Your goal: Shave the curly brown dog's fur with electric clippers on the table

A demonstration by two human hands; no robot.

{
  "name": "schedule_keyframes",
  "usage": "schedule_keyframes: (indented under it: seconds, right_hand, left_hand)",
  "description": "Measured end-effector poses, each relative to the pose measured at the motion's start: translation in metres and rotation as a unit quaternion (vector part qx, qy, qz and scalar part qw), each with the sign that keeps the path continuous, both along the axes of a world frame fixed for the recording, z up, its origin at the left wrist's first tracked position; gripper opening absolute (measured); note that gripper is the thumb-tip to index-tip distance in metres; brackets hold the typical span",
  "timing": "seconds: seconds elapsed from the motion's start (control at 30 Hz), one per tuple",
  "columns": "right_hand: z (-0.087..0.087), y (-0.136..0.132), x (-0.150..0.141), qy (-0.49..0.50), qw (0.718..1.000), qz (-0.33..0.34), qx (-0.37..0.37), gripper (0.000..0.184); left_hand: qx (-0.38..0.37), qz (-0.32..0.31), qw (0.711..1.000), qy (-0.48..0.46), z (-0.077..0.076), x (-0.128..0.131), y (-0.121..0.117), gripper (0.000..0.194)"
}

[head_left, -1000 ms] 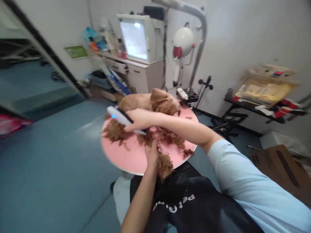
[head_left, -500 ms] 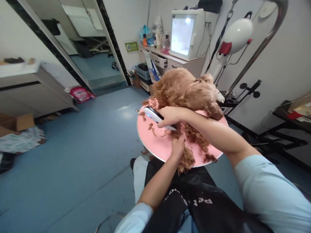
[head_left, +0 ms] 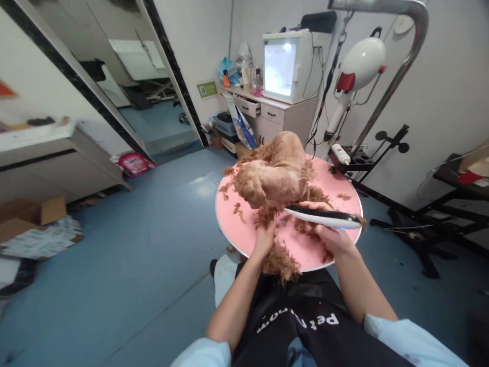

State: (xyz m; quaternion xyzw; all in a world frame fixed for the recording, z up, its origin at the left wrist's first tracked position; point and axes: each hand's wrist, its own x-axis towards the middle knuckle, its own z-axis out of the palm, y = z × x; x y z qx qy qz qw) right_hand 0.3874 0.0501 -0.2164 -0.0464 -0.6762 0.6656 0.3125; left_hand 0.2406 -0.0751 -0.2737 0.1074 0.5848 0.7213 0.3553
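Note:
A brown curly-haired dog (head_left: 280, 171) is on the round pink table (head_left: 244, 232), its head lowered to the left. My right hand (head_left: 332, 234) is closed around black-and-white hair clippers (head_left: 324, 217). They lie nearly level, one end close to the dog's underside, the other pointing right with a small light on the side. My left hand (head_left: 265, 239) is at the fur below the dog's head, fingers curled; what they hold is hidden by hair. Cut brown hair (head_left: 281, 262) lies in clumps before the dog and hangs over the near edge.
A curved metal grooming arm (head_left: 397, 76) with a hanging strap rises at the right, near a white dryer (head_left: 362, 63). A white bottle (head_left: 340, 154) sits in a black holder (head_left: 359, 162). Behind stand a lit white cabinet (head_left: 280, 69) and drawers (head_left: 273, 113).
The dog has turned and its head is now at the left. My right hand has drawn back toward me and right, swinging the clippers around. My left hand has shifted slightly left.

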Motion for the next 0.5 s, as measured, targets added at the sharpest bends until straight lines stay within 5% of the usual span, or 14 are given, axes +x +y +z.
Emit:
schedule_keyframes:
  seconds: [0.1,0.23,0.37,0.5]
  right_hand:
    - [-0.026,0.009,-0.001,0.011,0.991,-0.115,-0.069,0.045]
    - [-0.028,-0.002,-0.014,0.087,0.952,-0.222,-0.189,0.037]
    - [-0.012,-0.013,-0.028,0.142,0.938,-0.215,-0.233,0.04]
    - [-0.002,-0.015,-0.04,0.12,0.956,-0.146,-0.225,0.045]
  left_hand:
    - [-0.029,-0.065,0.996,0.045,-0.003,0.025,-0.017,0.062]
    - [0.0,-0.091,0.995,0.037,0.011,0.051,-0.029,0.066]
    - [0.016,-0.08,0.996,0.021,0.026,0.058,-0.036,0.059]
    - [0.012,-0.072,0.997,0.007,0.025,0.062,-0.05,0.054]
